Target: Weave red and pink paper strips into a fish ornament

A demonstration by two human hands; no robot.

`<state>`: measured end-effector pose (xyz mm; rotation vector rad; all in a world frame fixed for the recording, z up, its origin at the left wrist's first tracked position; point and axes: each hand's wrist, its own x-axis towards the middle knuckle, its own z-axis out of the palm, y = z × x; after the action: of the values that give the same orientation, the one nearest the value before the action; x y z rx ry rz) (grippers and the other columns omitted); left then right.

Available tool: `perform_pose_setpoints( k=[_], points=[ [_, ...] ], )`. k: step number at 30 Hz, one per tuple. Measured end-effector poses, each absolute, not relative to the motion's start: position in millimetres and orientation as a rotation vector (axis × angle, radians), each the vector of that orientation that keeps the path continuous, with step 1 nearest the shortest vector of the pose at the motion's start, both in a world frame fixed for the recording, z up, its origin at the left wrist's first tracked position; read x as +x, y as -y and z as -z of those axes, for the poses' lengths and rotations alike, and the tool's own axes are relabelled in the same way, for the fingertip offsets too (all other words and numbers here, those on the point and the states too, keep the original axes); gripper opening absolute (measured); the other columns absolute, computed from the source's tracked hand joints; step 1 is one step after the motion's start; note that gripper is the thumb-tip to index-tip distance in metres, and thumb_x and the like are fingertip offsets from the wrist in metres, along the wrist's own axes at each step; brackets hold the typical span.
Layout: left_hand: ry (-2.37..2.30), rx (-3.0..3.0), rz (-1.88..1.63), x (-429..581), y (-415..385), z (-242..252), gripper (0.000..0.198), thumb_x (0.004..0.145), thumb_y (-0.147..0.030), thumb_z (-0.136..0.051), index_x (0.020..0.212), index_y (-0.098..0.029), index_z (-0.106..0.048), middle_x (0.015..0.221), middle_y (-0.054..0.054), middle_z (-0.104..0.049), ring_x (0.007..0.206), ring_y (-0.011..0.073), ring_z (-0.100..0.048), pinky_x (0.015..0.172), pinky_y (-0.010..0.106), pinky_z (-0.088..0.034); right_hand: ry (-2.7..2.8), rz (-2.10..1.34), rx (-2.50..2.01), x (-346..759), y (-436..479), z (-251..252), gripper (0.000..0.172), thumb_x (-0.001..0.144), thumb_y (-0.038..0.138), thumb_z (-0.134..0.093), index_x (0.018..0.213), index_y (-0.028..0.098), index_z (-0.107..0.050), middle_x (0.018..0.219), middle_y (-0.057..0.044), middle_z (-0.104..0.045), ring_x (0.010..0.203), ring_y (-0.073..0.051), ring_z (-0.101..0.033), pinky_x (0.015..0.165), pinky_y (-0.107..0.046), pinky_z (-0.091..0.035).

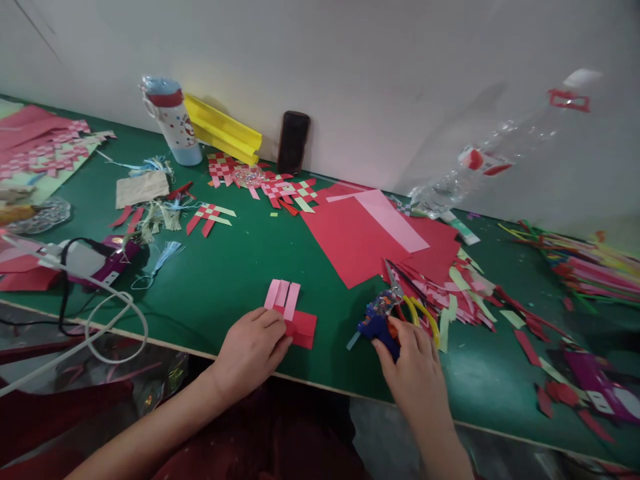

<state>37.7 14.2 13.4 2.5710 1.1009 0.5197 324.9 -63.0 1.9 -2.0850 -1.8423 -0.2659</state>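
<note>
Over red clothing [210, 460], covering red-and-pink paper [304, 329] on the table [225, 260] with a curled left hand [255, 343], cannot tell if pinching, and gripping a glue gun [375, 327] in a closed right hand [413, 353], with woven pieces [220, 167] behind apparently finished but this barely begun.

From the wearer's head, the single camera looks forward and down at close range, placing the left hand [254, 345] and right hand [414, 360] in the lower half, the green table [233, 257] across the middle and the pale wall [350, 60] along the top.
</note>
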Motion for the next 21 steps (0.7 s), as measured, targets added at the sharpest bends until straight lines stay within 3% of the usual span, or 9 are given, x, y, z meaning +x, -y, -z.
perform_pose_setpoints(
  k=[9, 12, 18, 21],
  points=[
    [-1.106, 2.542, -0.557, 36, -12, -14, 0.019, 0.095, -0.021, -0.047, 0.084, -0.017, -0.062, 0.091, 0.006, -0.067, 0.084, 0.0204, -0.060, 0.080, 0.037, -0.052, 1.925, 0.252, -2.041, 330, 58, -5, 0.041, 0.090, 0.035, -0.045, 0.125, 0.015, -0.053, 0.105, -0.015, -0.068, 0.095, -0.029, -0.065, 0.085, -0.046, -0.051],
    [-1.103, 2.539, -0.545, 36, -13, -16, 0.019, 0.094, -0.021, -0.047, 0.083, -0.018, -0.062, 0.089, 0.005, -0.067, 0.083, 0.0202, -0.060, 0.081, 0.036, -0.051, 1.771, 0.209, -2.096, 327, 62, -13, 0.043, 0.087, 0.037, -0.047, 0.124, 0.017, -0.055, 0.113, -0.015, -0.066, 0.099, -0.030, -0.065, 0.083, -0.044, -0.053],
    [-1.105, 2.518, -0.558, 37, -13, -16, 0.021, 0.095, -0.021, -0.047, 0.082, -0.017, -0.062, 0.089, 0.006, -0.067, 0.083, 0.0210, -0.060, 0.080, 0.037, -0.052, 1.240, -0.134, -1.996, 319, 83, -46, 0.062, 0.082, 0.044, -0.059, 0.136, 0.018, -0.046, 0.119, -0.016, -0.063, 0.098, -0.029, -0.066, 0.077, -0.042, -0.055],
    [-1.098, 2.515, -0.586, 37, -13, -15, 0.021, 0.095, -0.021, -0.047, 0.083, -0.017, -0.063, 0.089, 0.006, -0.067, 0.083, 0.0210, -0.060, 0.080, 0.037, -0.052, 1.227, -0.302, -1.934, 302, 96, -57, 0.056, 0.084, 0.042, -0.059, 0.136, 0.022, -0.048, 0.117, -0.014, -0.065, 0.094, -0.026, -0.068, 0.071, -0.035, -0.057]
  ],
)
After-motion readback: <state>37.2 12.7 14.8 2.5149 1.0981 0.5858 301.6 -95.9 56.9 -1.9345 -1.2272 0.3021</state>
